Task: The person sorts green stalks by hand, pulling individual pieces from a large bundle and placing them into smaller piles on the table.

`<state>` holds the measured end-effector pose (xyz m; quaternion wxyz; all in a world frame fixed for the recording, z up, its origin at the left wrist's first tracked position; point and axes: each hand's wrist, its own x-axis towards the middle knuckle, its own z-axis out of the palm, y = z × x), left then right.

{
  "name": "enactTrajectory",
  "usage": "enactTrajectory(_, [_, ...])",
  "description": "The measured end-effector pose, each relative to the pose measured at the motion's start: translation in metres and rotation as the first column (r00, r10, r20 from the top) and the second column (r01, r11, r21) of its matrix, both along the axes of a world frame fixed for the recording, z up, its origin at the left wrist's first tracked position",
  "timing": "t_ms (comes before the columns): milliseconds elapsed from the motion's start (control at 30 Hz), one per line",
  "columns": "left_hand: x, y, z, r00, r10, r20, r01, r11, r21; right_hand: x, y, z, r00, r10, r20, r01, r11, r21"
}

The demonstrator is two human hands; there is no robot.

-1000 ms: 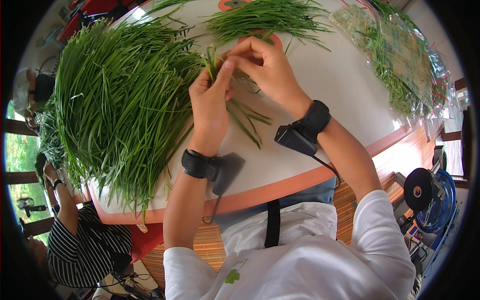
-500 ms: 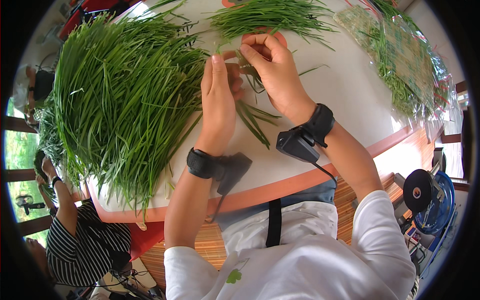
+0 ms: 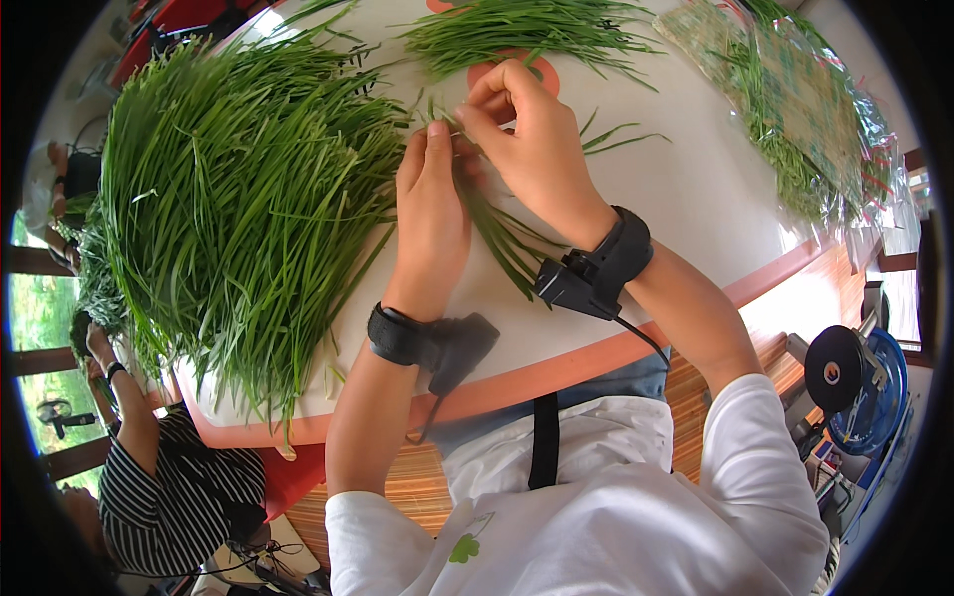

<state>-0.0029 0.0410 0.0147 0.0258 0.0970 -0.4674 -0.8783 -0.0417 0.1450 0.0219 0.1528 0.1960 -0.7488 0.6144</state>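
Note:
My left hand (image 3: pixel 429 209) is closed around a small bunch of garlic chives (image 3: pixel 502 238). Their ends poke up past my thumb, and the long leaves trail down over the white table. Close by on the right, my right hand (image 3: pixel 542 134) has thumb and forefinger pinched together beside those ends. What lies in that pinch is too small and blurred to make out. A large heap of garlic chives (image 3: pixel 238 199) fills the table's left side, right beside my left hand.
Another pile of chives (image 3: pixel 527 30) lies at the far side of the white table (image 3: pixel 696 189). At the far right rests a clear plastic bag (image 3: pixel 795 119) with greens in it. A person in a striped top (image 3: pixel 184 487) is at the lower left. A few loose leaves (image 3: pixel 621 139) lie past my right hand.
My right hand has shifted slightly left, its fingertips now nearer the ends of the held chives. The leaves below my left hand have swung and spread a little. My left hand keeps its hold.

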Motion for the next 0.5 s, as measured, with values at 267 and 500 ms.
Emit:
enactTrajectory(267, [0.005,0.0,-0.01,0.994,0.037,-0.1,-0.036,0.999,0.007,0.002,0.005,0.011,0.996,0.057,0.064,-0.058,0.998,0.004])
enactTrajectory(500, [0.004,-0.001,0.006,0.987,0.156,-0.029,-0.154,0.986,0.065,-0.012,0.019,0.024,0.983,0.143,0.111,-0.129,0.984,-0.125])
